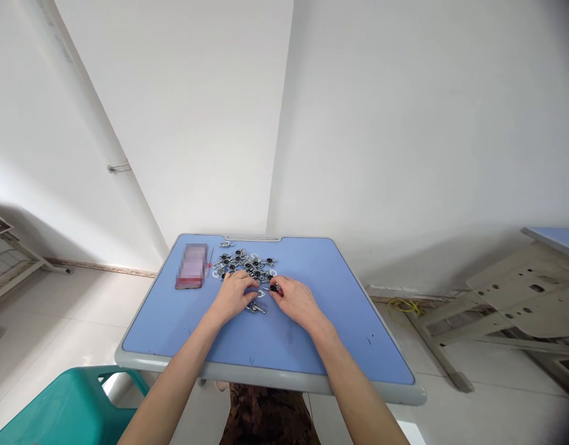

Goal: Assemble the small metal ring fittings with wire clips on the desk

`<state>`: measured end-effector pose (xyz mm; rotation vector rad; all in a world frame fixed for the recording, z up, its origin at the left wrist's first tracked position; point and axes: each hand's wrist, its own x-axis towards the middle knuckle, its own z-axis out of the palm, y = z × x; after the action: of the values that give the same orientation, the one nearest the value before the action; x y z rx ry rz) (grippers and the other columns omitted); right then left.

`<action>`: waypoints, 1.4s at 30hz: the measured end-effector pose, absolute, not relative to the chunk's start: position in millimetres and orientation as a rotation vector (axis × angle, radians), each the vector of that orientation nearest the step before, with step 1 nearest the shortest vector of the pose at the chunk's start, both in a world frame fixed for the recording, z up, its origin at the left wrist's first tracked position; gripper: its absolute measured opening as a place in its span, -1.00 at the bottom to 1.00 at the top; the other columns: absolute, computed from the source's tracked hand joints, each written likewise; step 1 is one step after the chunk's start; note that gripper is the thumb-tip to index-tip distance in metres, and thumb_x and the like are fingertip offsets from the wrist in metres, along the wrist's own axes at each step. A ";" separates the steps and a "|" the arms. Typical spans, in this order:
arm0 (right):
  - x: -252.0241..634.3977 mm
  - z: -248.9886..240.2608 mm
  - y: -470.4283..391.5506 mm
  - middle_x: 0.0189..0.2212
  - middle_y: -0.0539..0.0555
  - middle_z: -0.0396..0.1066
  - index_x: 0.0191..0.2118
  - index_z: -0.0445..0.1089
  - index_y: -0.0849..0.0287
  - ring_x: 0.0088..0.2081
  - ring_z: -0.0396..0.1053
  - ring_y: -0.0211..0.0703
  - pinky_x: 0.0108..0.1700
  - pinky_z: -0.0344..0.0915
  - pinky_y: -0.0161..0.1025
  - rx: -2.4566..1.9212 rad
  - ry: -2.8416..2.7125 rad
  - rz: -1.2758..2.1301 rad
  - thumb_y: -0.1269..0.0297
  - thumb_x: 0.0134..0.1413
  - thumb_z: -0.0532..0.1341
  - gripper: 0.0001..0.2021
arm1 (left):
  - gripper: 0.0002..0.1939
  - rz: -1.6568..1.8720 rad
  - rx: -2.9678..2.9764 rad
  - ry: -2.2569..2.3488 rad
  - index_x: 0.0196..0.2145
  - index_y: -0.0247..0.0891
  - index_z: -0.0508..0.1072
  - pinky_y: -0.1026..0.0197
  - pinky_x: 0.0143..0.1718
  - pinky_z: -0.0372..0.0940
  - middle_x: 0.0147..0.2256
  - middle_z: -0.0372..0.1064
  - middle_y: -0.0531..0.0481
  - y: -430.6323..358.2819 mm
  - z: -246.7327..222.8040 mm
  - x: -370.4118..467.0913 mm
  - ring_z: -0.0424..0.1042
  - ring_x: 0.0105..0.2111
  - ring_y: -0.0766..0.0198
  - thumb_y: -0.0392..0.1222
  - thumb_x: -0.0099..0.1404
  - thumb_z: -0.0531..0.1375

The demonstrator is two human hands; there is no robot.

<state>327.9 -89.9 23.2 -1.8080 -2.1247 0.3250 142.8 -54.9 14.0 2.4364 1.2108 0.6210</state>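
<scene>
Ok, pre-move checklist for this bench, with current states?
1. Both hands in view: ok, left hand and right hand over the desk.
2. Black-centred part at right fingertips: ok; firmness of grip: cannot tell.
3. Left fingertips holding something: cannot tell.
4. Metal parts in separate rows: not ok, heaped and overlapping.
5. Thin red-ended tool off the heap: ok, beside the phone.
6. Phone flat on the desk: ok.
</scene>
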 end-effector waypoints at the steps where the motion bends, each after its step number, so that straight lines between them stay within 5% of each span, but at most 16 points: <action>1: 327.8 23.8 -89.9 -0.35 0.04 0.44 -0.18 0.36 0.12 -0.37 0.36 -0.18 -0.39 0.08 -0.31 -1.830 -2.116 0.325 0.36 0.08 0.15 -0.84 | -0.88 0.611 2.438 1.203 -0.27 -0.18 0.48 0.13 -0.12 0.10 -0.24 0.36 0.00 -54.9 14.0 144.0 0.33 -0.19 0.19 -0.24 0.20 0.20; 19: 326.6 27.7 -93.7 -0.44 0.00 0.43 -0.04 0.29 0.12 -0.42 0.36 -0.19 -0.40 0.12 -0.31 -1.777 -2.081 0.365 0.35 0.09 0.13 -0.72 | -0.94 0.521 2.440 1.208 -0.32 -0.24 0.40 0.13 -0.15 0.09 -0.23 0.35 -0.01 -51.4 14.2 148.9 0.32 -0.16 0.18 -0.30 0.19 0.19; 26: 324.2 24.5 -93.3 -0.42 0.03 0.44 -0.25 0.41 0.13 -0.44 0.32 -0.21 -0.38 0.17 -0.29 -1.561 -2.016 0.463 0.32 0.09 0.11 -0.85 | -0.89 0.707 2.288 1.126 -0.40 -0.26 0.41 0.21 -0.25 0.17 -0.41 0.38 0.04 -50.5 15.9 145.7 0.36 -0.35 0.26 -0.40 0.15 0.13; 42: 317.7 26.1 -94.8 -0.49 0.00 0.35 -0.41 0.35 0.20 -0.46 0.25 -0.26 -0.38 0.21 -0.31 -1.320 -1.699 0.817 0.23 0.06 0.12 -0.84 | -0.85 0.810 1.572 0.804 -0.35 -0.32 0.45 0.27 -0.40 0.31 -0.48 0.42 0.02 -56.5 19.9 142.5 0.43 -0.46 0.30 -0.21 0.11 0.22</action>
<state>317.7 -94.8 26.1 -1.3201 -1.6989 0.8171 142.5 -56.5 19.9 1.5722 0.8038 0.8096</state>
